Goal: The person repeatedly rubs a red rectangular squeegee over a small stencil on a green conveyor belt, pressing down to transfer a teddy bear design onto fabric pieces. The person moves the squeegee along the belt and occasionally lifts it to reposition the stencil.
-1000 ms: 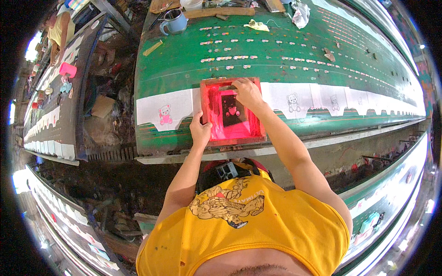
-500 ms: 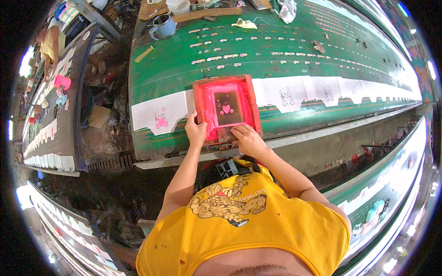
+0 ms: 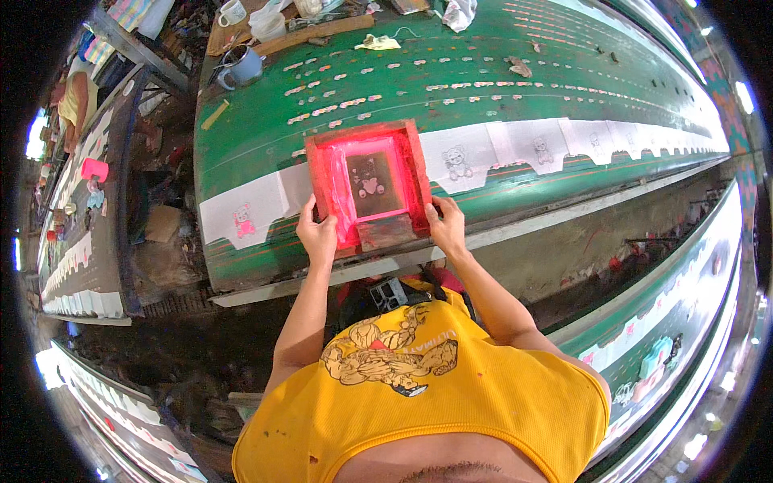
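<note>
A screen-printing frame [image 3: 413,161] with reddish wooden sides and wet pink ink on its mesh is over the row of white cut pieces, near the table's front edge. A dark panel [image 3: 373,169] in its middle bears a bear-shaped stencil. My left hand [image 3: 318,233] grips the frame's left side at the near corner. On the opposite side, my right hand [image 3: 447,224] holds the right edge, thumb on top. A brownish flat piece [image 3: 386,232] lies at the near end inside the frame. Left of it is a white piece [image 3: 254,213] with a pink-filled bear print; whether the frame touches the cloth, I cannot tell.
White pieces with bear outlines [image 3: 457,163] run rightward along the green table [image 3: 266,137]. Small printed pieces [image 3: 354,102] lie in rows behind. A blue-grey mug [image 3: 241,67] and a wooden board [image 3: 318,34] stand far left. Another person [image 3: 74,101] is at the left table.
My right hand has gone from the frame's near edge to its right side. My left hand stays at the left side. The whole view has shifted, so the table appears further left.
</note>
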Demonstrator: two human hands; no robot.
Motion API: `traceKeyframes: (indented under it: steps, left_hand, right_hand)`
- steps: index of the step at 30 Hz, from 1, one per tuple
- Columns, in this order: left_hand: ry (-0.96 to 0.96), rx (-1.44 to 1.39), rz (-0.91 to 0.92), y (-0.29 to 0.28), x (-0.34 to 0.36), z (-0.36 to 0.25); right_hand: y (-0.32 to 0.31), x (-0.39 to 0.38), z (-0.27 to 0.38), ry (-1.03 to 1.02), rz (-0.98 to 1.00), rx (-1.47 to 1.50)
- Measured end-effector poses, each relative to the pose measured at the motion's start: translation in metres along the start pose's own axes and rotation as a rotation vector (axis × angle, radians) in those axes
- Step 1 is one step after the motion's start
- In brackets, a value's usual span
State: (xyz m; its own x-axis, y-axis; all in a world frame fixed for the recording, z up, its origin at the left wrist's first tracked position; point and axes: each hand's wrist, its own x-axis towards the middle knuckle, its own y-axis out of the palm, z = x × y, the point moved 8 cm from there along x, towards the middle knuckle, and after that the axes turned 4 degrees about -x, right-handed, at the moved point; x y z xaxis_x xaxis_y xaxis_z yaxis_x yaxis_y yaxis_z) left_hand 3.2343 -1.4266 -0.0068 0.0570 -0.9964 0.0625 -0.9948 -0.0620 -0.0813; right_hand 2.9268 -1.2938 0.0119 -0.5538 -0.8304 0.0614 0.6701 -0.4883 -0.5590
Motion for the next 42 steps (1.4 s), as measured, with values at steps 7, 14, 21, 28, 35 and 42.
traceKeyframes:
  steps: [7,14,21,28,35,42]
  left_hand:
    - [-0.025,-0.113,0.020,0.136,-0.038,0.009]
    - [-0.042,-0.027,0.008,0.200,-0.057,0.012]
    - [0.015,0.176,0.008,0.204,-0.054,0.013]
    - [0.026,0.252,0.020,0.205,-0.056,0.014]
    - [0.045,0.315,0.017,0.208,-0.056,0.003]
    - [0.045,0.268,0.029,0.206,-0.052,0.013]
  right_hand:
    - [-0.106,0.046,-0.066,-0.026,-0.017,-0.077]
    - [-0.148,0.069,-0.120,-0.024,0.019,-0.121]
    - [-0.152,0.076,-0.127,-0.034,0.049,-0.130]
    - [-0.164,0.071,-0.099,-0.213,-0.044,-0.182]
    - [-0.136,0.030,-0.010,-0.722,0.380,-0.284]
    - [-0.104,0.048,-0.016,-0.752,0.374,-0.427]
